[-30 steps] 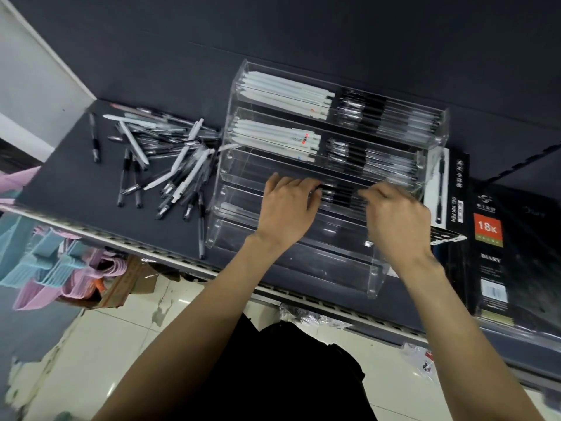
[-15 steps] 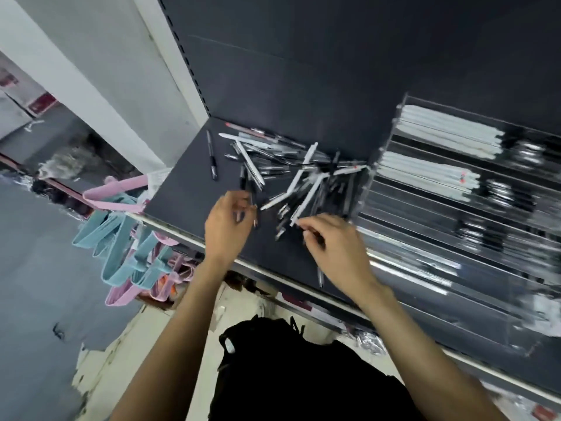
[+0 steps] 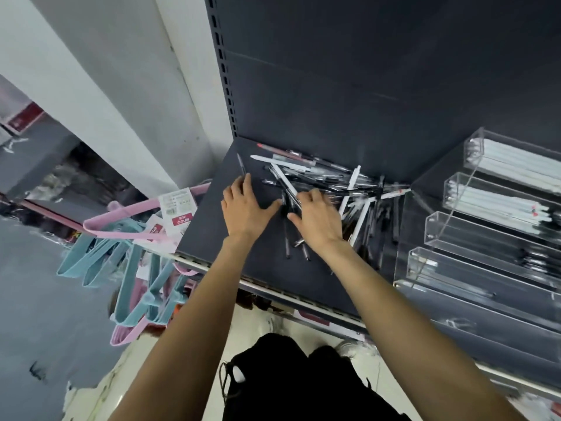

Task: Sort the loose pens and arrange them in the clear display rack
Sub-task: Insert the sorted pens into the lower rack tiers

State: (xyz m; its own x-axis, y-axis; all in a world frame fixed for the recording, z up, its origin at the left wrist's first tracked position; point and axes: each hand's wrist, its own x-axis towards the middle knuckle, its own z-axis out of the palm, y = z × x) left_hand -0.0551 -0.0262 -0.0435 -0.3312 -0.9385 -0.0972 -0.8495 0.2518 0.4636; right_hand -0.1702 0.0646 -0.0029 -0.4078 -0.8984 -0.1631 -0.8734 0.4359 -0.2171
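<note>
Both hands down in the loose pens!
Left hand (image 3: 246, 208) lies flat, fingers straight, on the shelf (image 3: 212, 226); right hand (image 3: 318, 218) spreads over the pile (image 3: 340, 183), beside the rack (image 3: 485, 232).

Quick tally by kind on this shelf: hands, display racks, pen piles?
hands: 2 (left, right)
clear rack: 1
pen pile: 1, too tangled to count single pens
Total: 4

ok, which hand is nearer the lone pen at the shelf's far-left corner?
Left. The left hand has its fingertips just below the lone pen; the right hand lies farther right, on the pen pile.
</note>
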